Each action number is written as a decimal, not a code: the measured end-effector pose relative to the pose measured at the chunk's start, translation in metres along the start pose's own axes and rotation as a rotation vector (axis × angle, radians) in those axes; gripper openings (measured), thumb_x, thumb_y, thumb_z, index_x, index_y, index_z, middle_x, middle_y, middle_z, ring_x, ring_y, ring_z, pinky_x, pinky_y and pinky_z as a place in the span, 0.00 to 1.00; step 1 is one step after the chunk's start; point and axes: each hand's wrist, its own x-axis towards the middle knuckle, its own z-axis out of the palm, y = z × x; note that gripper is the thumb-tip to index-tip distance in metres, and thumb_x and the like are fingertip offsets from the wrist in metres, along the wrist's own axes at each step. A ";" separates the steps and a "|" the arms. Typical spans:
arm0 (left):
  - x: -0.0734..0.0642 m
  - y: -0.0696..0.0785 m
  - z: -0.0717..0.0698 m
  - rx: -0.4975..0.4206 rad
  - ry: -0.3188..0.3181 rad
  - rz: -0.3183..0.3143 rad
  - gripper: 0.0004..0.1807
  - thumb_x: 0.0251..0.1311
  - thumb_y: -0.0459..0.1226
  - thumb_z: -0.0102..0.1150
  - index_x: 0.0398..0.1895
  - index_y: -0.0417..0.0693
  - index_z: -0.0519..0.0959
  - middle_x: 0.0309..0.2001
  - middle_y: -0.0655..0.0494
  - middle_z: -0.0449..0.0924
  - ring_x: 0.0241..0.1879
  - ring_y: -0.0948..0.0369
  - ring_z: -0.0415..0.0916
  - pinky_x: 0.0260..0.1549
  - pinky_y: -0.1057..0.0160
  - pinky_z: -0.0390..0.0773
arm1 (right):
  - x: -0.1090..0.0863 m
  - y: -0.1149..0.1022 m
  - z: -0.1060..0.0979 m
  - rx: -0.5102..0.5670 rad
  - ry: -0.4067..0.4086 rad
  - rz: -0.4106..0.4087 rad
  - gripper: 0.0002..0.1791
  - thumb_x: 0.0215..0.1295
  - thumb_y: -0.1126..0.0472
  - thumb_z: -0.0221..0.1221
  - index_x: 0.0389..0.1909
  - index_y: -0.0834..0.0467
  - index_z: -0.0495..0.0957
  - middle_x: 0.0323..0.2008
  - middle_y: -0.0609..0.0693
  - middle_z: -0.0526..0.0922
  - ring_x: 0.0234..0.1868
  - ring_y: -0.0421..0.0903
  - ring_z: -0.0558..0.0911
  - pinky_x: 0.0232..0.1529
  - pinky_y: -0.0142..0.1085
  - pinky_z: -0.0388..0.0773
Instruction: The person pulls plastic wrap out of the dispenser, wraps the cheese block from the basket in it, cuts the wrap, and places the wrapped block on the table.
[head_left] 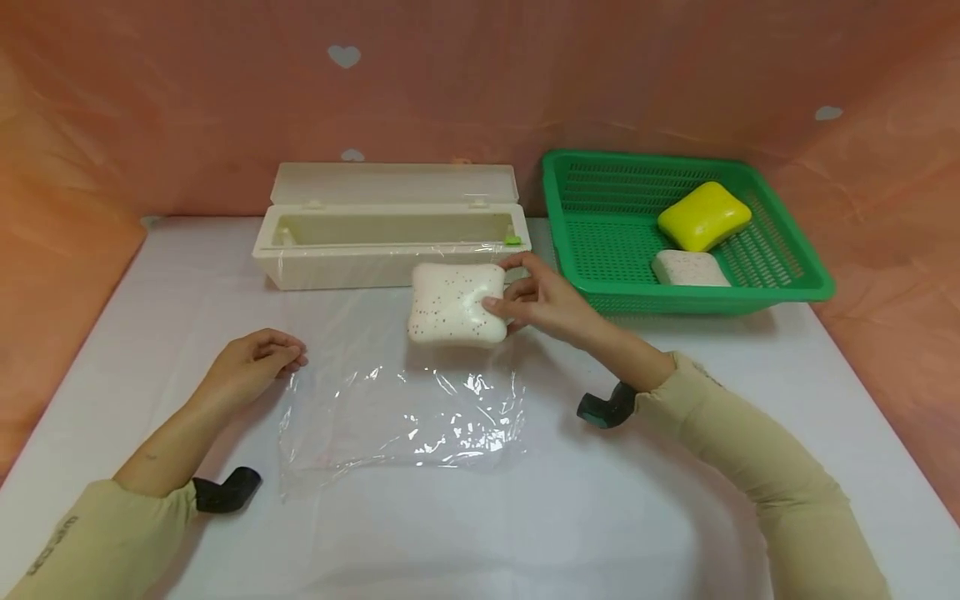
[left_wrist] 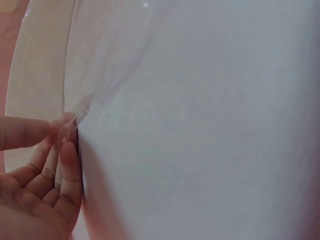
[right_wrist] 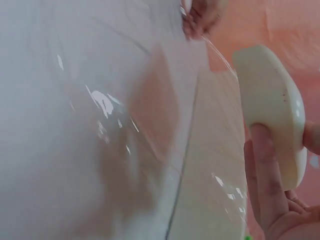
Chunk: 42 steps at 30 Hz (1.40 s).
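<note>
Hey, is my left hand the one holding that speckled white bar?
No, the right hand grips the speckled white bar, while the left hand pinches the clear film.

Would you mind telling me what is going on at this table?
A person's right hand is holding a white bar above clear film, while the left hand pinches the film. Behind them stands a white box with its lid open. A yellow bar and a pale bar lie in the green basket.
</note>
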 end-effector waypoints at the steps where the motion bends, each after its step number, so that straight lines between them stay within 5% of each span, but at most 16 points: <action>1: 0.000 0.000 0.001 -0.002 0.003 0.005 0.19 0.68 0.38 0.44 0.49 0.28 0.70 0.35 0.55 0.82 0.29 0.81 0.72 0.31 0.78 0.75 | 0.000 0.001 0.004 -0.007 -0.012 0.006 0.27 0.59 0.64 0.60 0.56 0.60 0.59 0.30 0.57 0.80 0.28 0.44 0.81 0.38 0.53 0.80; 20: 0.002 0.003 0.002 0.020 0.010 0.031 0.18 0.68 0.39 0.44 0.48 0.30 0.72 0.36 0.53 0.83 0.29 0.82 0.72 0.32 0.78 0.75 | 0.002 0.014 0.042 -0.111 -0.100 0.078 0.28 0.56 0.58 0.63 0.56 0.56 0.62 0.30 0.54 0.80 0.28 0.42 0.80 0.35 0.40 0.82; 35: 0.000 -0.003 0.001 0.024 0.027 0.041 0.18 0.67 0.37 0.45 0.47 0.28 0.72 0.33 0.54 0.83 0.28 0.81 0.72 0.31 0.79 0.74 | 0.006 0.028 0.074 -0.047 -0.188 0.122 0.27 0.59 0.58 0.61 0.55 0.57 0.61 0.28 0.53 0.78 0.26 0.44 0.81 0.33 0.37 0.82; 42: -0.001 -0.003 0.000 0.001 0.020 0.044 0.17 0.67 0.36 0.44 0.49 0.26 0.70 0.34 0.53 0.83 0.28 0.80 0.72 0.31 0.78 0.75 | 0.011 0.032 0.072 -0.210 -0.217 0.192 0.27 0.58 0.49 0.62 0.55 0.50 0.63 0.27 0.55 0.80 0.22 0.45 0.82 0.29 0.34 0.81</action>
